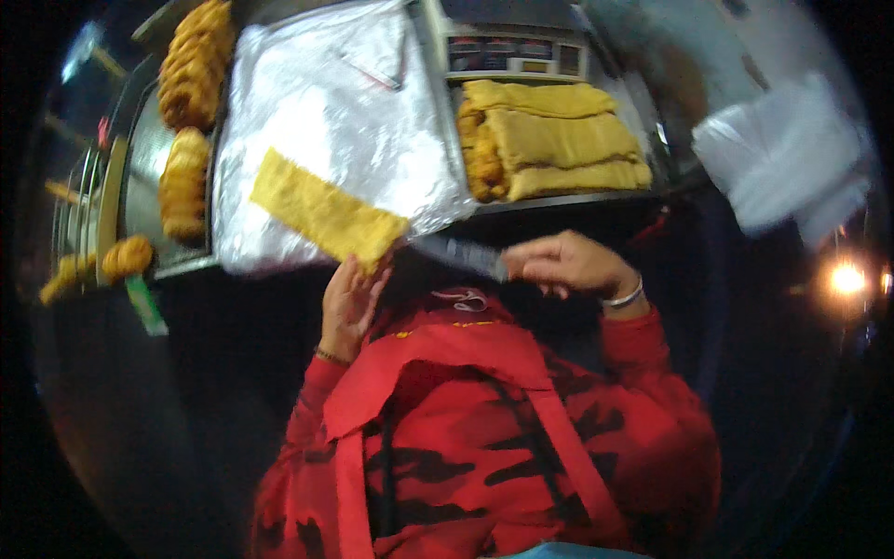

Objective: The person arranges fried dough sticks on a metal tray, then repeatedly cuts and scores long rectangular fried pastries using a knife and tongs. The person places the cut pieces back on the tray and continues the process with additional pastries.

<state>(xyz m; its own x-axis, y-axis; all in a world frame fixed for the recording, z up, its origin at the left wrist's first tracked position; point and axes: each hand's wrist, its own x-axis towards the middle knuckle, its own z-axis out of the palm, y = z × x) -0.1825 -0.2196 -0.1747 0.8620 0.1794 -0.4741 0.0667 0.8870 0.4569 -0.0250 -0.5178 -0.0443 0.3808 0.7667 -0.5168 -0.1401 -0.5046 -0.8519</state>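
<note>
My left hand [353,304] holds the near end of a flat yellow strip of food [325,209], perhaps fried dough or batter, which slants up and left over a foil-covered tray [258,77]. In my right hand [569,265] is a grey, blade-like tool [457,255], blurred, with its far end close to the strip's near end; whether they touch is unclear. A thin metal tool [377,75], perhaps tongs, lies on the foil. Right of the foil, folded yellow sheets of food [569,143] are stacked beside orange-brown fried pieces [483,157].
Rows of browned fried food [185,183] stand on a metal tray [143,164] at the left. Smaller fried pieces [128,257] sit near a green-and-white object [145,306]. White plastic bags or sheets [782,154] lie at the right. A bright lamp [847,278] glows at the far right.
</note>
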